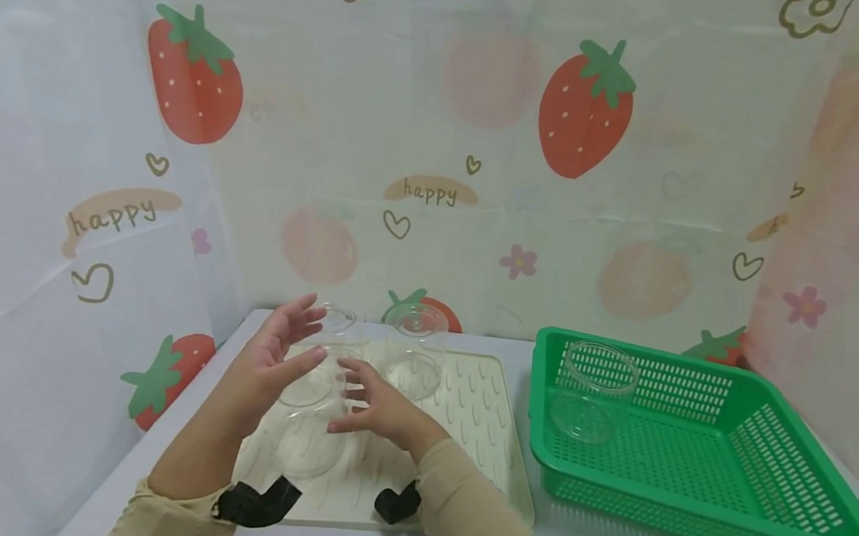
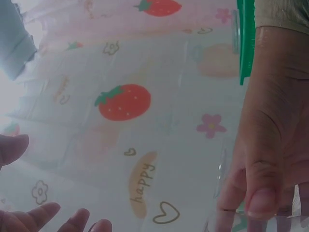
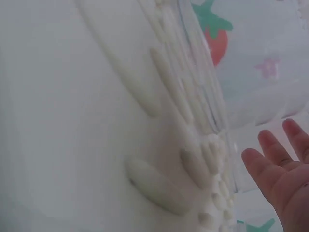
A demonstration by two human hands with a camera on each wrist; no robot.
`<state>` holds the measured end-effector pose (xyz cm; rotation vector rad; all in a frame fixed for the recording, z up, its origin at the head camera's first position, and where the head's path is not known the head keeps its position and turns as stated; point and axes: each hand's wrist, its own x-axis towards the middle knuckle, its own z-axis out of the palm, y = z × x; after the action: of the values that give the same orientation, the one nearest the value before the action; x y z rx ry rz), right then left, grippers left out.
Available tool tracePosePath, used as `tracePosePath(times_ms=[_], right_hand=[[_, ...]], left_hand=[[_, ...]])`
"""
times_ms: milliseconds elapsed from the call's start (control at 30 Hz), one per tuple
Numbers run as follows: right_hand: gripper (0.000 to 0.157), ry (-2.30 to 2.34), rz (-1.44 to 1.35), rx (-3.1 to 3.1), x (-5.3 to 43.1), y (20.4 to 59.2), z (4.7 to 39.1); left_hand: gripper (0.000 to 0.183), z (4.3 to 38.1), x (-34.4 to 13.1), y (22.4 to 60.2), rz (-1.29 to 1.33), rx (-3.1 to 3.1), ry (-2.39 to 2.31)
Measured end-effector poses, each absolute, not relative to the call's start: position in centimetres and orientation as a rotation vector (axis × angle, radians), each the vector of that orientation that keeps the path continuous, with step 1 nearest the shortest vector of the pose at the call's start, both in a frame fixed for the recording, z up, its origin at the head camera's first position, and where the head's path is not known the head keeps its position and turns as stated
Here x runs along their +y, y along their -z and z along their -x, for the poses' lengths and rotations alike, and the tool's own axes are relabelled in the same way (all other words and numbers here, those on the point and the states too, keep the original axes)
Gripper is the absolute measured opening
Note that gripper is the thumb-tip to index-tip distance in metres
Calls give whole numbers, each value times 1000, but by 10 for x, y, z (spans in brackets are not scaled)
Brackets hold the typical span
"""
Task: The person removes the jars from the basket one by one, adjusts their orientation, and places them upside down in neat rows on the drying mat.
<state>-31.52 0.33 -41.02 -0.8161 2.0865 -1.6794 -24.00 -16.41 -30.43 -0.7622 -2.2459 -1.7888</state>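
Observation:
Several clear, round cup-like containers stand on a cream mat (image 1: 475,432) with raised ridges. One clear container (image 1: 434,351) is at the back right of the group. Another clear container (image 1: 310,452) stands at the front, between my hands. My left hand (image 1: 271,365) is raised at the group's left, its fingers spread and extended. My right hand (image 1: 382,407) is at the right of the front container, fingers loosely bent and apart. Neither hand grips anything; whether fingertips touch the clear walls I cannot tell. In the right wrist view, right fingers (image 3: 273,164) show beside the ridged mat.
A green plastic basket (image 1: 679,508) with perforated walls sits to the right of the mat. Inside it, at the left, stands one clear container (image 1: 598,394). A strawberry-print curtain (image 1: 437,123) closes off the back and both sides. A white table surface (image 1: 568,534) lies beneath.

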Motion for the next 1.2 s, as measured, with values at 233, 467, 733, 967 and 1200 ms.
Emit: tracePosePath(times_ms=[233, 467, 733, 967, 1200], right_hand=[[74, 1703, 856, 2087, 18, 387, 309], [69, 1790, 931, 2070, 37, 365, 305], [66, 1890, 985, 2048, 58, 350, 315], [54, 1971, 990, 2103, 78, 312, 312], [46, 1973, 1024, 2192, 101, 287, 315]], left_hand=[[58, 241, -162, 304, 756, -2249, 1799], [59, 242, -161, 305, 733, -2263, 1806], [59, 243, -158, 301, 740, -2241, 1832], [59, 253, -146, 297, 761, -2246, 1798], [57, 265, -127, 291, 795, -2193, 1835]])
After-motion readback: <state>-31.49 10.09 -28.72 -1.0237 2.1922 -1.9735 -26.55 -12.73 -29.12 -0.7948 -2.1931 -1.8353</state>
